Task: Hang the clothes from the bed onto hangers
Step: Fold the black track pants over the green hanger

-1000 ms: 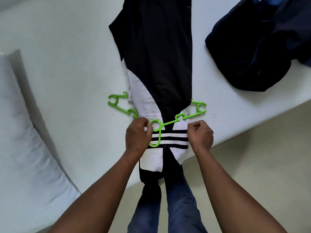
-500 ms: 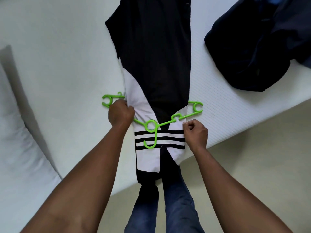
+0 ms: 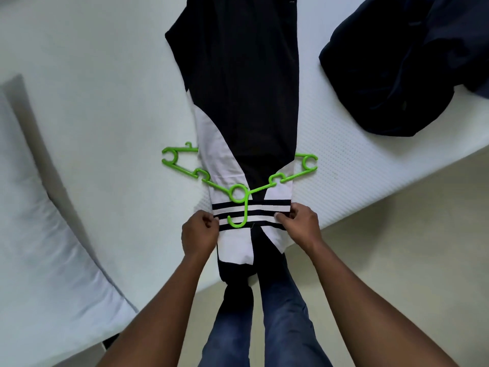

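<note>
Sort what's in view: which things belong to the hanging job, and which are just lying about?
In the job: black-and-white garment; green hanger; left hand and right hand, both pinching the garment's striped band; navy clothes pile, not yet hung.
Lying about: white pillow at left.

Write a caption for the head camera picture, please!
Left hand and right hand pinch the striped band of a black-and-white garment threaded through a green hanger on the bed.
</note>
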`<state>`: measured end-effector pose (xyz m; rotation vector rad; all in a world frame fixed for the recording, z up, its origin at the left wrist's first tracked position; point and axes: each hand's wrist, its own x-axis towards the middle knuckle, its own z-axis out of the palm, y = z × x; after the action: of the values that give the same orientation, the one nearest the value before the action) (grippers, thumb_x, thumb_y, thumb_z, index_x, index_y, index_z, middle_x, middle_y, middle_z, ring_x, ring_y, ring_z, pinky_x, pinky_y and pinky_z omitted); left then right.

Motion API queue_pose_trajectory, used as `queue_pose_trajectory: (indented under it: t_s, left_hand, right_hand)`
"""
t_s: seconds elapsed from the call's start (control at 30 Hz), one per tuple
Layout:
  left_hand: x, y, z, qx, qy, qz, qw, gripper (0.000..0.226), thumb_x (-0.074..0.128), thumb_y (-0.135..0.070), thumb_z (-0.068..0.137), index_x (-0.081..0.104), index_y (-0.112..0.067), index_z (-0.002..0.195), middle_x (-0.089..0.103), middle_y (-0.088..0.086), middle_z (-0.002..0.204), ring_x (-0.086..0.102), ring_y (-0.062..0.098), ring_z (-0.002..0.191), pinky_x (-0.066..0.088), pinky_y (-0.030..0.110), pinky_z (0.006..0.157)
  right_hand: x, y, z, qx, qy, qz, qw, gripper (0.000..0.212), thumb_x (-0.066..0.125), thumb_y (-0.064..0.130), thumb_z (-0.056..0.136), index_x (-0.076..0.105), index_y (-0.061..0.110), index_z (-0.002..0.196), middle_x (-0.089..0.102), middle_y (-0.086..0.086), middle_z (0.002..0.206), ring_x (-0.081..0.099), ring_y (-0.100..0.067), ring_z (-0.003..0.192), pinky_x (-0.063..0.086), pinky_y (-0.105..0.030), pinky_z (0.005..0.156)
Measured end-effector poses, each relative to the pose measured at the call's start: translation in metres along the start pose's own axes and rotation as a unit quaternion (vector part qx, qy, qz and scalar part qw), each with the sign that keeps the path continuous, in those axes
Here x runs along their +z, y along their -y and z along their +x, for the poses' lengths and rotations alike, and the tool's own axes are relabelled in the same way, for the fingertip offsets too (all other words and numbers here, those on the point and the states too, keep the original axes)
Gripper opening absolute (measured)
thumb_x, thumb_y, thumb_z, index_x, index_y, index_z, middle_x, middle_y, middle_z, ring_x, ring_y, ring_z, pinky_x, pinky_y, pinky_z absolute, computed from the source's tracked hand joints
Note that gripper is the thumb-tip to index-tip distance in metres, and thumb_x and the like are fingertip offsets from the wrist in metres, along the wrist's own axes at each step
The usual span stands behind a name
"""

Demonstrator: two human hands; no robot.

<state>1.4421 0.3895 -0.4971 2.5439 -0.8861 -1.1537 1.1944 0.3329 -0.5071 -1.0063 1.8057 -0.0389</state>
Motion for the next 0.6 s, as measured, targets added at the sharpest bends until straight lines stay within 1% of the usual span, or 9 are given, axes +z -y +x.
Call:
queue_pose_trajectory:
  t_s: [0.1,0.17,0.23,0.3,0.37,0.4,0.47,0.53,0.6]
  left_hand:
    - [-0.004,0.004,0.004,-0.027,-0.038,-0.015,0.999,0.008,0.068,-0.019,0.089,0.065,-0.013,0.085,0.064,-0.007,0.075,0.064,0.025,0.082,0.041,0.030,0.071]
    - [-0.006,0.003,0.002,-0.054,-0.034,-0.052,0.997,0.012,0.067,-0.023,0.092,0.062,-0.012,0.090,0.064,-0.006,0.077,0.065,0.027,0.086,0.044,0.033,0.073]
    - [-0.006,0.006,-0.003,-0.051,0.015,-0.086,0.995,0.026,0.073,-0.035,0.092,0.059,-0.015,0.100,0.065,-0.006,0.083,0.066,0.021,0.087,0.049,0.035,0.076]
    - [-0.006,0.013,-0.006,-0.040,0.075,-0.076,0.993,0.033,0.081,-0.036,0.086,0.060,-0.018,0.104,0.067,-0.005,0.086,0.066,0.017,0.087,0.052,0.036,0.078]
    - [-0.006,0.023,-0.007,-0.026,0.086,-0.037,0.995,0.023,0.081,-0.027,0.085,0.066,-0.016,0.098,0.068,-0.003,0.082,0.068,0.023,0.087,0.054,0.039,0.079]
    - [-0.006,0.027,-0.008,-0.025,0.075,-0.031,0.996,0.019,0.081,-0.026,0.085,0.067,-0.016,0.095,0.068,-0.003,0.079,0.069,0.026,0.086,0.055,0.040,0.079]
    - [-0.008,0.036,-0.010,-0.041,0.078,-0.057,0.994,0.019,0.082,-0.027,0.085,0.067,-0.018,0.094,0.071,0.001,0.081,0.070,0.026,0.084,0.059,0.045,0.079]
    - [-0.010,0.041,-0.014,-0.062,0.136,-0.079,0.986,0.022,0.086,-0.023,0.082,0.068,-0.017,0.095,0.074,0.007,0.087,0.073,0.028,0.084,0.063,0.049,0.075]
    - [-0.015,0.046,-0.013,-0.063,0.162,-0.045,0.984,0.019,0.086,-0.019,0.081,0.070,-0.012,0.088,0.075,0.011,0.082,0.074,0.032,0.078,0.063,0.051,0.073]
  right_hand:
    - [0.005,-0.008,-0.010,-0.005,-0.020,0.009,1.000,0.007,0.078,0.024,0.089,0.073,0.020,0.088,0.073,0.005,0.073,0.067,-0.002,0.065,0.051,-0.029,0.069]
    - [0.008,-0.013,-0.017,0.001,-0.024,0.020,1.000,0.013,0.079,0.031,0.089,0.071,0.020,0.088,0.072,0.004,0.071,0.066,-0.002,0.063,0.049,-0.028,0.068]
    - [0.012,-0.016,-0.024,0.004,0.007,0.002,1.000,0.026,0.083,0.045,0.083,0.070,0.022,0.086,0.071,0.004,0.071,0.067,-0.009,0.067,0.053,-0.032,0.065]
    - [0.013,-0.020,-0.027,-0.006,0.045,-0.061,0.997,0.024,0.085,0.039,0.078,0.070,0.021,0.083,0.068,0.004,0.070,0.066,-0.015,0.068,0.055,-0.037,0.068]
    - [0.013,-0.024,-0.030,-0.008,0.063,-0.105,0.992,0.016,0.082,0.026,0.077,0.068,0.017,0.077,0.068,0.000,0.068,0.067,-0.021,0.070,0.058,-0.041,0.071]
    - [0.012,-0.025,-0.032,-0.001,0.069,-0.107,0.992,0.015,0.080,0.024,0.077,0.068,0.015,0.076,0.069,-0.001,0.068,0.068,-0.022,0.071,0.059,-0.041,0.071]
    - [0.011,-0.028,-0.035,0.003,0.094,-0.132,0.987,0.015,0.077,0.029,0.077,0.070,0.016,0.080,0.071,-0.001,0.072,0.069,-0.020,0.073,0.058,-0.039,0.071]
    - [0.012,-0.035,-0.038,-0.001,0.133,-0.172,0.976,0.017,0.076,0.033,0.076,0.072,0.020,0.085,0.072,0.002,0.076,0.069,-0.018,0.073,0.059,-0.038,0.071]
    - [0.013,-0.042,-0.036,0.013,0.155,-0.169,0.973,0.021,0.076,0.035,0.073,0.073,0.019,0.086,0.074,0.002,0.075,0.071,-0.018,0.070,0.062,-0.042,0.072]
